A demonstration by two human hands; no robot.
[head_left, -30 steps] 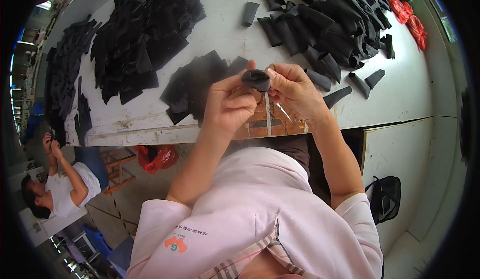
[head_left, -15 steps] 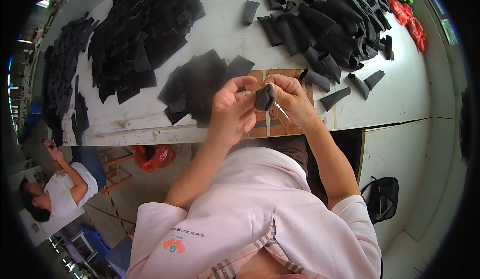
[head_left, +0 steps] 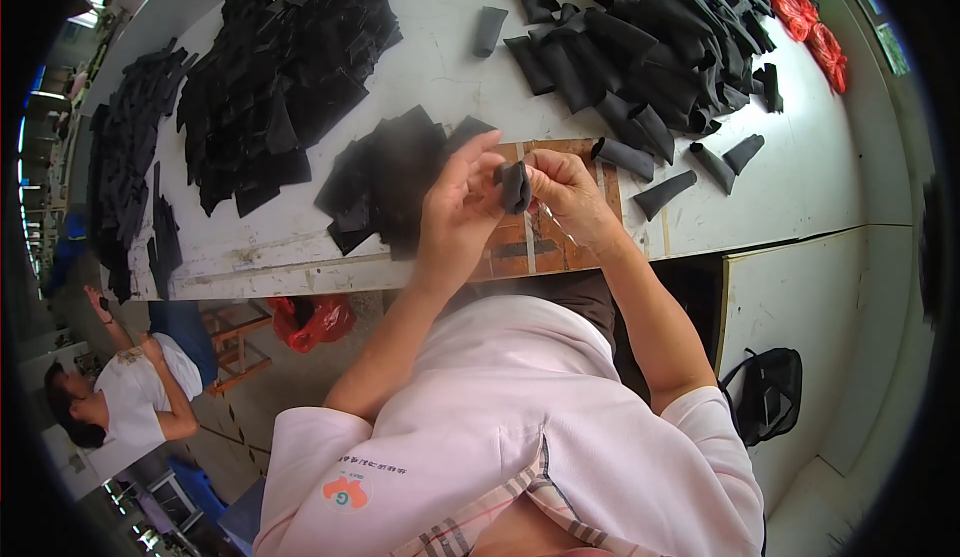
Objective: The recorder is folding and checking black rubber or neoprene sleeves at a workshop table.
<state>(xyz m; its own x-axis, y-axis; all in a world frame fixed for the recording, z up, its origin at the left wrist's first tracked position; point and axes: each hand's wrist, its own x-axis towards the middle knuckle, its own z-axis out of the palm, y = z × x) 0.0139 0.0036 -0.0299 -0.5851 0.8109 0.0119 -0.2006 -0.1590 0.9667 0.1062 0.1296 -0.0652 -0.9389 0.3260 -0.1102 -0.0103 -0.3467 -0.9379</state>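
In front of me is a small black fabric tube (head_left: 515,189), its open end showing. My right hand (head_left: 578,197) pinches the tube's edge between thumb and forefinger. From that same hand a thin shiny metal tool (head_left: 550,217) points down toward the tabletop; its kind is hard to make out. My left hand (head_left: 460,202) is at the tube's left side, thumb side against it, fingers loosely bent and partly hidden. Beneath both hands lies a brown taped board (head_left: 545,247). Flat black fabric pieces (head_left: 375,182) lie just left of my left hand.
Rolled black tubes (head_left: 640,47) are heaped at the far right, several strays (head_left: 665,195) nearer. A large pile of flat black pieces (head_left: 280,87) covers the far left. Red plastic bags (head_left: 808,27) lie along the right wall. Another person (head_left: 140,392) sits at left, beyond a wooden stool (head_left: 238,345).
The fabric tube has turned and shifted slightly left. My left fingers have straightened and risen. My right hand has moved a little left. The other person's arms have changed position.
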